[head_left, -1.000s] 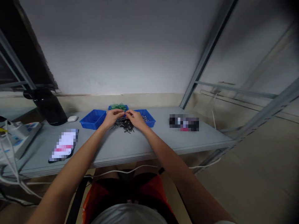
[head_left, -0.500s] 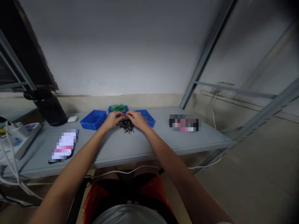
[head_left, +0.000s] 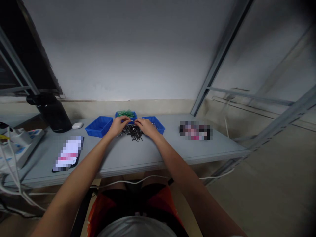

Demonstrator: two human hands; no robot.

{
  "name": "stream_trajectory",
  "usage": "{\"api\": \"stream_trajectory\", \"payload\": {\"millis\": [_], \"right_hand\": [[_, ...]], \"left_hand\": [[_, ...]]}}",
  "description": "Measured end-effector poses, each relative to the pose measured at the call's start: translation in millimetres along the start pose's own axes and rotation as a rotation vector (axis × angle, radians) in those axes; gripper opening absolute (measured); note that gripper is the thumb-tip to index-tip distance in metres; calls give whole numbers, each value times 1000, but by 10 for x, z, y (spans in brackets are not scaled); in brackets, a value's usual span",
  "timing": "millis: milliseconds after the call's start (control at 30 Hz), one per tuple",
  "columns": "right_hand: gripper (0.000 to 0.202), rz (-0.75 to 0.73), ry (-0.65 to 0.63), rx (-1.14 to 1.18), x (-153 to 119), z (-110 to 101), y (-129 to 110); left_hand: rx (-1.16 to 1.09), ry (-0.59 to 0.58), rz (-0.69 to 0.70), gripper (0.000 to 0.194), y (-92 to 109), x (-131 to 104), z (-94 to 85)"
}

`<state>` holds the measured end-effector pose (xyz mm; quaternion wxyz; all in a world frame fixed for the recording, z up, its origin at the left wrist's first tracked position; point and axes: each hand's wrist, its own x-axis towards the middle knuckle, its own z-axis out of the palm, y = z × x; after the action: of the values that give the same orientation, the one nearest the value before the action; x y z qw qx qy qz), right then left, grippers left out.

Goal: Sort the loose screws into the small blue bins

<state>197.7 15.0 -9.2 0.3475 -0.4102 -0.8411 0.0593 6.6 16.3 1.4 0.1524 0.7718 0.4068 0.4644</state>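
Note:
A loose pile of dark screws point(head_left: 134, 132) lies on the grey table between my forearms. Over its back edge, my left hand point(head_left: 120, 125) is closed in a pinch, with a tiny light-coloured piece at its fingertips, too small to name. Facing it, my right hand point(head_left: 145, 126) pinches too, its fingertips very near the left ones. A blue tray point(head_left: 160, 127) with small metal pieces sits partly behind my right hand. Behind my hands is a blue tray with green pieces point(head_left: 125, 113). Another blue tray point(head_left: 99, 126) stands left of my left hand.
On the left of the table point(head_left: 118, 161) are a phone point(head_left: 68, 153), a white case point(head_left: 77, 125), a black bottle point(head_left: 55, 113) and a power strip point(head_left: 27, 148) with cables. A blurred-out item point(head_left: 195, 130) lies to the right. Metal posts rise at both sides.
My fingertips have shifted slightly and a small light piece now shows between them. The view has moved a little; the trays and pile look the same.

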Motion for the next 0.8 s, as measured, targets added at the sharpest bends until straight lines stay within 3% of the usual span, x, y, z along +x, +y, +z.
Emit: {"api": "stream_trajectory", "payload": {"millis": [233,400,467,667,800], "right_hand": [[15,-17,-43,22,-7,98,-68],[15,50,87,189,25,-13,-28],[16,80,148,252,33,-48,-30],[13,106,210,371,26,-26,-80],[13,102,228,403,26,-16,-56]], "left_hand": [[19,0,35,13,61,-18,25],[28,57,7,16,28,1,-3],[40,14,4,16,17,0,7],[54,-265,-9,25,44,-57,100],[39,-292,-19,24,71,-66,92]]}}
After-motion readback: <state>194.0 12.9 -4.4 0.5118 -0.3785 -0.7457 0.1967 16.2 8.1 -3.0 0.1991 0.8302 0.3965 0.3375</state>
